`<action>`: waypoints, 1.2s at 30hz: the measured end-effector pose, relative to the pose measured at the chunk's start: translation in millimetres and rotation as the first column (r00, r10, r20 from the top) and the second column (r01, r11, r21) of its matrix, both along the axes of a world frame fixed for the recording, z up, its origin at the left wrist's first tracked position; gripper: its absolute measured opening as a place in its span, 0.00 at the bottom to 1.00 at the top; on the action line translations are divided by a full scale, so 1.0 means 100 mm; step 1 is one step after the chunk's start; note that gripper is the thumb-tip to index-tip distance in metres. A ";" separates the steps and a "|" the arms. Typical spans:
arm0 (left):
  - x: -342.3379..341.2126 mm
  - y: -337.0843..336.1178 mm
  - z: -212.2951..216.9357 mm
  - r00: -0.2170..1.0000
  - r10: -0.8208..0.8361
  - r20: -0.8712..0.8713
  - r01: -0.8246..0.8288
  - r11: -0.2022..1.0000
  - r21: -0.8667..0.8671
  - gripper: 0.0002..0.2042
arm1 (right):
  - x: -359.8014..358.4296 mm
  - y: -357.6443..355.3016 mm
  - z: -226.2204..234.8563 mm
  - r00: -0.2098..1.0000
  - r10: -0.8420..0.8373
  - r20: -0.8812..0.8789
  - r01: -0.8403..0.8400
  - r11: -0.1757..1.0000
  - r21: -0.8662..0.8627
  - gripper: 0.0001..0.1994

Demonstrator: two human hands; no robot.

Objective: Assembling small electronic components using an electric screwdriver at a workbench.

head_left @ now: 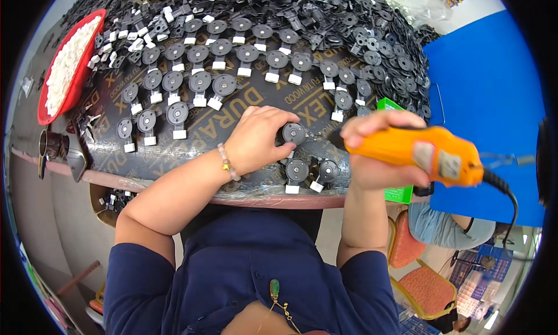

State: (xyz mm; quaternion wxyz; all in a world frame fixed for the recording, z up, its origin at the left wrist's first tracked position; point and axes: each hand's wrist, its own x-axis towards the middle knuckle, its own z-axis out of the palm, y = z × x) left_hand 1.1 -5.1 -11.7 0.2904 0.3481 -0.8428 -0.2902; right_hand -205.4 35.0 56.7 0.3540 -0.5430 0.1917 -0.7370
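1. You have one orange power screwdriver (427, 154) in view.
2. One red tray (74, 73) of small white pieces, too many to count.
3. Three black disc parts (297, 170) with white clips by your hands at the near edge.
4. Roughly thirty more of these laid out in rows (197, 82); exact count unclear.
5. One loose heap of black parts (349, 21), uncountable.
6. One green box (390, 106).

Dark printed board (244, 111) serves as tabletop. Rows of black round discs with white clips (197, 82) lie across its middle and left. Loose heap of black parts (349, 21) along far edge and right corner. Red tray (87, 61) of white pieces at left edge.
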 end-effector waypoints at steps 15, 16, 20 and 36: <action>-0.01 0.01 0.02 1.000 0.016 -0.015 -0.015 1.000 0.024 0.21 | 0.31 -0.27 -0.19 0.987 0.093 -0.134 -0.068 0.981 0.181 0.46; -0.01 0.01 0.02 1.000 0.012 -0.013 -0.012 1.000 0.025 0.21 | 0.31 -0.27 -0.19 0.987 0.090 -0.132 -0.065 0.981 0.182 0.46; -0.01 0.00 0.02 1.000 0.012 -0.015 -0.012 1.000 0.007 0.21 | 0.31 -0.29 -0.22 0.990 0.086 -0.114 -0.062 0.977 0.202 0.46; -0.04 0.04 0.06 0.999 0.004 0.048 -0.002 0.999 -0.039 0.21 | -1.02 0.88 0.23 0.721 -0.564 -0.402 0.651 0.750 0.115 0.44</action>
